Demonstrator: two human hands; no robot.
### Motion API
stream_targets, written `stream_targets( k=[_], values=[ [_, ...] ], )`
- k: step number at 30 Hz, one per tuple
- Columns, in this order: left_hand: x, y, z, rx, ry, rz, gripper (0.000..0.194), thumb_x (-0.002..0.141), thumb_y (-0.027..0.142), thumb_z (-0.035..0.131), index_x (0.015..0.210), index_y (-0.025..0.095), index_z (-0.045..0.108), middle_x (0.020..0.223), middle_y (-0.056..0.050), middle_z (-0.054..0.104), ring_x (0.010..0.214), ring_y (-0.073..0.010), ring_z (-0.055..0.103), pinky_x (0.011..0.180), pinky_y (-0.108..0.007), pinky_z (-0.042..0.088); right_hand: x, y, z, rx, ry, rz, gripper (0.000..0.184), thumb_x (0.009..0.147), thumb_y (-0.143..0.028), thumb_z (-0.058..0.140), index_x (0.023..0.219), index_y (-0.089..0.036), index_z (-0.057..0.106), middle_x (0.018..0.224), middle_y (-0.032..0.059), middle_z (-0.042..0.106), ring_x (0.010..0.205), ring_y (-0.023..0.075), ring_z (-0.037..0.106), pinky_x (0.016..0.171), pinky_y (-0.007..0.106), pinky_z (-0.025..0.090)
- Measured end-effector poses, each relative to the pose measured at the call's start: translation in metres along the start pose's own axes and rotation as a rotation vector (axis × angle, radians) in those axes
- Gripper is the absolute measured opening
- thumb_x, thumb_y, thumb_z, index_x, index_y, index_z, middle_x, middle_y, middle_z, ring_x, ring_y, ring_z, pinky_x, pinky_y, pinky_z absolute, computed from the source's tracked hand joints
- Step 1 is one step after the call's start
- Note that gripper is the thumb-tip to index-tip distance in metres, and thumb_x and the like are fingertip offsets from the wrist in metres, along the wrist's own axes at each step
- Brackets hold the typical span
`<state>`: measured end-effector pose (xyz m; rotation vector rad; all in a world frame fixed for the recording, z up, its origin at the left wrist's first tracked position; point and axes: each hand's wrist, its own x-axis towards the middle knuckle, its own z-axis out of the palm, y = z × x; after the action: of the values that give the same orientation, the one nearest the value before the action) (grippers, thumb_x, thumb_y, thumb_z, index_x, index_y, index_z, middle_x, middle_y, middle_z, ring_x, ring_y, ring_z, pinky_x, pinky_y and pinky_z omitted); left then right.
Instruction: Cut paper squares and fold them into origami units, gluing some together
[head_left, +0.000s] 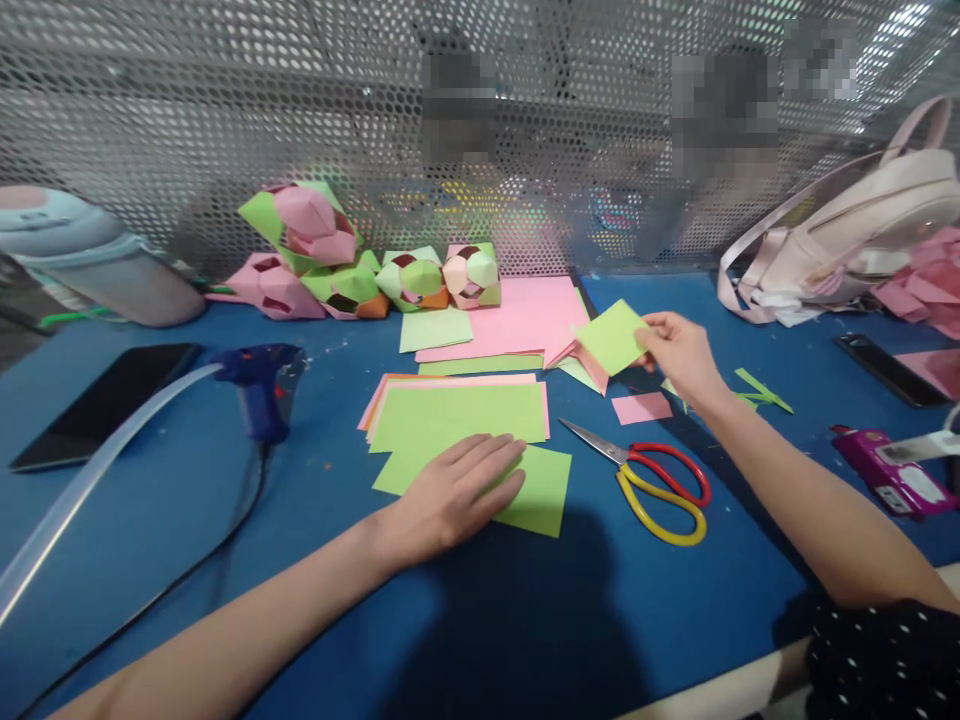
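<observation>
My left hand (457, 490) lies flat with fingers stretched over a green paper sheet (541, 490) on the blue table. Just beyond it is a stack of green, pink and orange paper (457, 415). My right hand (679, 350) pinches the edge of a small green paper piece (613, 338), held over folded pink paper (566, 352). Between the hands lie scissors (624, 462), blades slightly parted or closed, I cannot tell, with one red and one yellow handle. A small pink paper strip (642, 408) rests near the right hand, beside thin green offcuts (765, 392).
Folded paper balls (315, 225) are piled at the back left, before a perforated metal panel (555, 120). A blue glue gun (262, 390), its cord, a tablet (105, 405) and a bottle (97, 255) stand left. Right are a bag (855, 220), phone (889, 368) and purple box (892, 470).
</observation>
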<state>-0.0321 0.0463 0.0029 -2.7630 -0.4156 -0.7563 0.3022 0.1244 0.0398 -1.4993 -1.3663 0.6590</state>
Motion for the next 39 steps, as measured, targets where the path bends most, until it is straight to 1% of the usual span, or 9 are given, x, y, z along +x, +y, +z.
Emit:
stream_targets(
  k=[4, 8, 14, 22, 25, 28, 31, 35, 39],
  values=[
    [0.001, 0.001, 0.005, -0.005, -0.042, 0.017, 0.02, 0.088, 0.012, 0.057, 0.106, 0.013, 0.063, 0.12, -0.016, 0.064, 0.11, -0.0275, 0.06, 0.094, -0.044, 0.051, 0.031, 0.036, -0.024, -0.11, 0.126, 0.032, 0.026, 0.076, -0.02, 0.056, 0.101, -0.012, 0.059, 0.061, -0.0004, 0.062, 0.043, 0.0102, 0.056, 0.039, 0.019, 0.042],
    [0.002, 0.002, 0.005, -0.05, -0.083, -0.002, 0.018, 0.09, 0.015, 0.054, 0.106, 0.014, 0.063, 0.119, -0.014, 0.064, 0.109, -0.0249, 0.06, 0.095, -0.042, 0.05, 0.035, 0.053, -0.02, -0.194, 0.082, 0.032, 0.034, 0.074, -0.015, 0.056, 0.107, -0.012, 0.059, 0.061, 0.0011, 0.066, 0.042, 0.0119, 0.059, 0.041, 0.019, 0.045],
    [0.002, 0.004, 0.006, -0.117, -0.087, -0.056, 0.018, 0.091, 0.015, 0.052, 0.106, 0.016, 0.062, 0.119, -0.012, 0.064, 0.106, -0.0225, 0.061, 0.095, -0.04, 0.05, 0.033, 0.055, -0.004, -0.257, -0.057, 0.042, 0.035, 0.077, -0.015, 0.055, 0.112, -0.01, 0.058, 0.062, 0.0031, 0.069, 0.043, 0.0127, 0.062, 0.043, 0.02, 0.048],
    [0.009, 0.009, -0.001, -0.163, -0.082, 0.005, 0.015, 0.088, 0.019, 0.056, 0.102, 0.014, 0.062, 0.113, -0.015, 0.065, 0.101, -0.0243, 0.062, 0.089, -0.043, 0.054, 0.026, 0.039, -0.01, -0.483, -0.158, 0.002, 0.033, 0.083, -0.024, 0.054, 0.112, -0.008, 0.062, 0.063, 0.0062, 0.069, 0.048, 0.0148, 0.063, 0.052, 0.025, 0.05],
    [0.01, 0.015, -0.006, -0.253, -0.151, 0.011, 0.03, 0.088, 0.037, 0.058, 0.106, 0.012, 0.061, 0.119, -0.019, 0.062, 0.107, -0.0283, 0.06, 0.092, -0.047, 0.052, 0.021, 0.024, -0.014, -0.593, -0.157, -0.059, 0.044, 0.083, -0.028, 0.057, 0.122, -0.009, 0.058, 0.09, 0.0151, 0.072, 0.07, 0.0229, 0.069, 0.065, 0.033, 0.052],
    [0.009, 0.019, -0.005, -0.28, -0.196, -0.011, 0.045, 0.088, 0.047, 0.056, 0.114, 0.011, 0.059, 0.125, -0.023, 0.058, 0.114, -0.0327, 0.057, 0.095, -0.052, 0.049, 0.009, 0.003, -0.011, -0.695, -0.117, -0.169, 0.045, 0.084, -0.028, 0.057, 0.126, -0.012, 0.056, 0.131, 0.0197, 0.055, 0.113, 0.0343, 0.057, 0.09, 0.044, 0.045],
    [0.006, 0.02, -0.001, -0.286, -0.206, -0.044, 0.043, 0.089, 0.045, 0.055, 0.115, 0.011, 0.058, 0.127, -0.022, 0.058, 0.117, -0.0324, 0.055, 0.097, -0.052, 0.048, -0.016, -0.02, 0.002, -0.906, -0.258, -0.327, 0.032, 0.089, -0.033, 0.05, 0.114, -0.017, 0.063, 0.115, 0.0143, 0.066, 0.101, 0.033, 0.062, 0.081, 0.043, 0.047],
    [0.003, 0.019, 0.004, -0.288, -0.189, -0.083, 0.039, 0.089, 0.04, 0.055, 0.116, 0.011, 0.057, 0.127, -0.022, 0.057, 0.117, -0.0315, 0.055, 0.096, -0.051, 0.048, -0.06, -0.039, 0.026, -0.858, -0.611, -0.518, 0.026, 0.092, -0.038, 0.049, 0.109, -0.023, 0.063, 0.104, 0.0069, 0.069, 0.089, 0.0243, 0.063, 0.073, 0.035, 0.046],
    [0.003, 0.017, 0.005, -0.27, -0.189, -0.155, 0.039, 0.089, 0.04, 0.056, 0.115, 0.011, 0.056, 0.128, -0.023, 0.056, 0.121, -0.0342, 0.052, 0.094, -0.052, 0.048, -0.086, -0.038, 0.037, -0.923, -0.723, -0.676, 0.023, 0.089, -0.024, 0.054, 0.11, -0.017, 0.061, 0.101, 0.0116, 0.064, 0.091, 0.0254, 0.059, 0.072, 0.035, 0.045]
  ],
)
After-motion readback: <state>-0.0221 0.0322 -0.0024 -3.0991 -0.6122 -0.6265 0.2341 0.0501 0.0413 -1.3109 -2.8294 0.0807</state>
